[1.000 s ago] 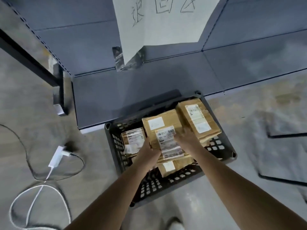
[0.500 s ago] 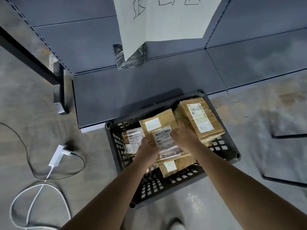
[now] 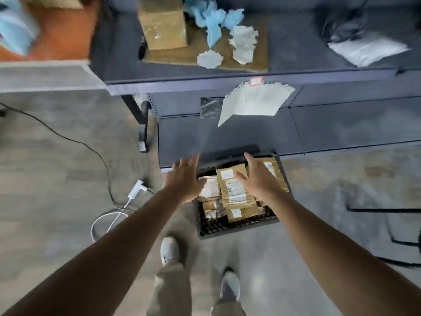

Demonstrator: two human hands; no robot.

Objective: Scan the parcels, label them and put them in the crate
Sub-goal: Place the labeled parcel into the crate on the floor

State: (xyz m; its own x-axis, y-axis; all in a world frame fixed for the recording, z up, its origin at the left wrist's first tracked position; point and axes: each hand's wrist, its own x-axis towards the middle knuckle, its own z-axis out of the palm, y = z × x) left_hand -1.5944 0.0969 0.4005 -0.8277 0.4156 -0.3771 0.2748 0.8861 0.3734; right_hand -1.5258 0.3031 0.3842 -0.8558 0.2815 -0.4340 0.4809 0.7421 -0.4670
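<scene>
Parcels (image 3: 237, 193) inside crate (image 3: 227, 227) rim

The lower frame is filled by a grey concrete floor (image 3: 57, 179). A dark grey metal shelving unit (image 3: 227, 79) is set along the top, with a white paper sheet (image 3: 255, 101) hung from its front edge. A thin black cable (image 3: 105, 164) and a white charger with looped cable (image 3: 136, 190) are laid at left.

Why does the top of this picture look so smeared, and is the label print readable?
Head view: motion blur smears the shelf and blue paper most; the parcel in the crate is sharper, but its print is unreadable.
</scene>
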